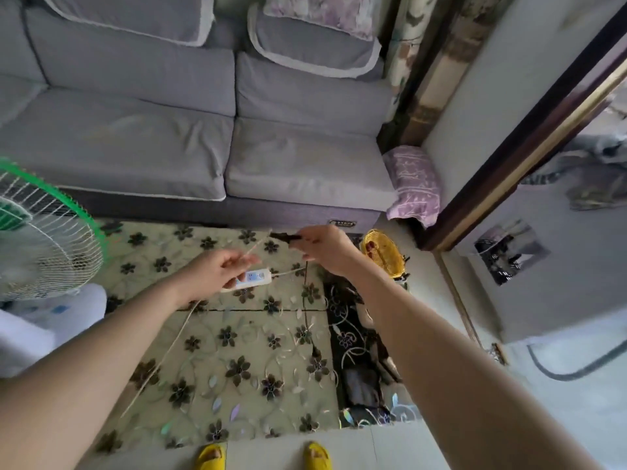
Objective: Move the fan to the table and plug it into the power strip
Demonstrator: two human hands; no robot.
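Head view: both bare arms reach forward over a table point(237, 361) covered with a flower-patterned cloth. Near the centre of the frame the left hand point(217, 271) is half curled, its fingers pinching a thin pale cord point(163, 361) that runs down towards the lower left. Just under and right of that hand a white power strip point(254, 279) lies flat on the cloth. The right hand point(325, 247), slightly higher and right of centre, is closed around a dark plug point(283, 236) whose tip points left; the plug is held above the table, apart from the strip. At the left edge the fan point(37, 239), with its white wire grille and green rim, stands just beside the table's left side; what it rests on cannot be told. A grey sofa point(169, 130) fills the upper half, a yellow basket point(381, 254) sits right of the right hand, and yellow slippers point(212, 456) show at the bottom edge
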